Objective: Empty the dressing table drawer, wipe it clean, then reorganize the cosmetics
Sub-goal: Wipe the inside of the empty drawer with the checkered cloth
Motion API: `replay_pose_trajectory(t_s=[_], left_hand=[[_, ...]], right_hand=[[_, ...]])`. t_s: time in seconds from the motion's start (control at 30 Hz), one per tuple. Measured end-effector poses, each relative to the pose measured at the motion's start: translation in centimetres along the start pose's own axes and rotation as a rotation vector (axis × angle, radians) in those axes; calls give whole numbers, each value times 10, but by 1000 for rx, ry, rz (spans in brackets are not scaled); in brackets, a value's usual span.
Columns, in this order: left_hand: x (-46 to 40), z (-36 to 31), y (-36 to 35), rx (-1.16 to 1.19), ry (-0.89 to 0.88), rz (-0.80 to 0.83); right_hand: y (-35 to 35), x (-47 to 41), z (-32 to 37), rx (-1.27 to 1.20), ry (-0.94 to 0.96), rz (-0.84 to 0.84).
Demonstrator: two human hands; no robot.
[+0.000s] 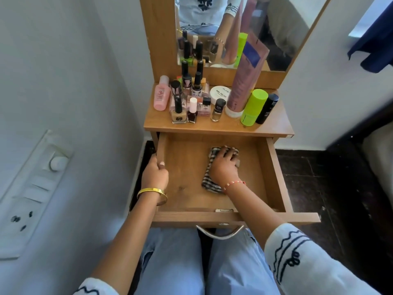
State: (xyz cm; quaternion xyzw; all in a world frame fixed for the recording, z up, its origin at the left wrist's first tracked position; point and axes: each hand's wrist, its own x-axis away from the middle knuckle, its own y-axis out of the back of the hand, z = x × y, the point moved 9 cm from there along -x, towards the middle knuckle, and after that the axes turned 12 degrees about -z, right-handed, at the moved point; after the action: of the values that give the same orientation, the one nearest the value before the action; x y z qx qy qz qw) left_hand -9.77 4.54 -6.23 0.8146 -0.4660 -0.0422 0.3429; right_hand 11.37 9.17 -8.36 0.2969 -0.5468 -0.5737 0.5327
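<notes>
Right hand (224, 167) fingers flat on checked cloth (209, 182), left hand (155, 174) fingers gripping drawer (274, 167) wall

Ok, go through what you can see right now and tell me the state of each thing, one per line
Drawer: pulled open, holding only the cloth.
Checked cloth: folded, flat on the drawer floor under the right hand.
Right hand: pressed palm down on the cloth.
Left hand: gripping the drawer's left wall.
Cosmetics: out of the drawer, standing upright on the tabletop.
Pink tube: upright on its cap, leaning on the mirror.
</notes>
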Motion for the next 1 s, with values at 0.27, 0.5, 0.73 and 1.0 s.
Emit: replay_pose_trajectory(t_s=[0.27,0.5,0.73,1.0], left_hand=[[-4,6,1,186,39,-19],[-10,-10,4,345,268,72],[-9,-18,3,265,71,47],[-11,-13,2,281,62,32]], right_hand=[[-21,2,60,7,335,56],[-35,63,82,80,823,259],[-13,50,67,316,721,30],[-29,29,96,159,657,69]])
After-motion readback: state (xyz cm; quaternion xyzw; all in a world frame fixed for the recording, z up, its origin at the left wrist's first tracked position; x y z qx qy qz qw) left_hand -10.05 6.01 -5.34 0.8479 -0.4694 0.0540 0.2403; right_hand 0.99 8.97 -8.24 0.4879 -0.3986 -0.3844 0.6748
